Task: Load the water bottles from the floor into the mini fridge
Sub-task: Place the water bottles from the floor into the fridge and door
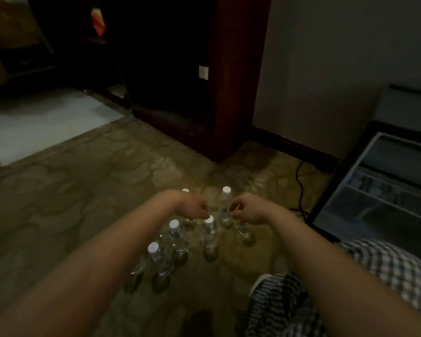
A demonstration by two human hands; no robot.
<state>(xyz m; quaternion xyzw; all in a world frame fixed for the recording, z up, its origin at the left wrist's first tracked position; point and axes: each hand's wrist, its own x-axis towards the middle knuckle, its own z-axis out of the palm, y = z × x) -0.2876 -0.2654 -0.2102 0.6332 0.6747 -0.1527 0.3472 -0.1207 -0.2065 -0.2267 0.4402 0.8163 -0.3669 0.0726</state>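
The water bottles (pixel 210 235) stand upright in a loose cluster on the patterned carpet (pixel 83 215), close in front of the crouching person, so both arms reach them without a shift of stance. The mini fridge (pixel 384 195) sits just to the right, its door swung open toward the cluster, which keeps the carry short. Its inside is out of view, so I cannot tell how many are already loaded.

The left hand (pixel 195 207) hangs over the far-left bottles and the right hand (pixel 247 211) over one whose cap it hides. The fingers (pixel 234 210) of both curl downward toward the necks, likely to lift one bottle per hand, but the blur keeps me from telling whether they pinch anything yet.

The bottles are clear, thin-walled plastic with white screw caps (pixel 226 190) (smooth and probably slippery lower down), so the neck seems the sensible hold. The carpet looks soft and uneven, which may let a nudged neighbour topple. A black cable (pixel 299 186) snakes beside the fridge, and a dark polished wooden cabinet (pixel 231 93) stands behind.
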